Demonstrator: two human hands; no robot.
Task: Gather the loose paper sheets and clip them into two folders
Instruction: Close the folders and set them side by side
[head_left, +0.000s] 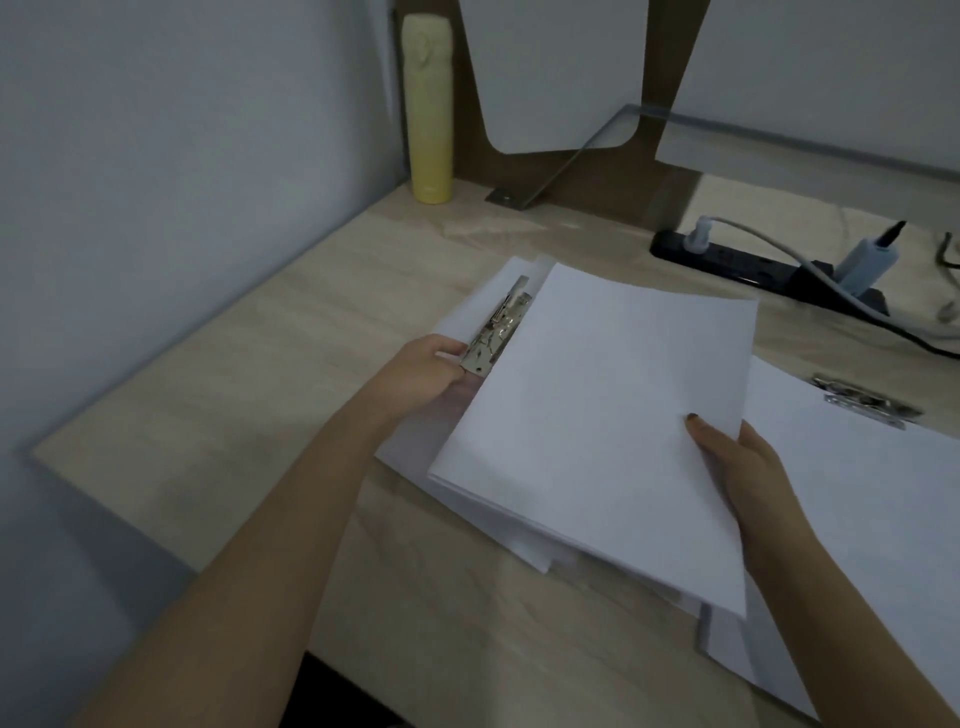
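A stack of white paper sheets (602, 415) lies over a white folder (467, 312) on the wooden desk. My right hand (737, 462) grips the stack's right edge, thumb on top. My left hand (431, 369) holds the near end of the folder's metal clip (493, 332), which runs along the stack's left edge. A second white folder (857, 493) lies at the right, its own metal clip (862, 400) flat on top.
A yellow bottle (428, 104) stands at the back left by the wall. A black power strip (763, 265) with plugs and cables lies at the back right. A glass shelf on a metal bracket (519, 195) stands behind the papers.
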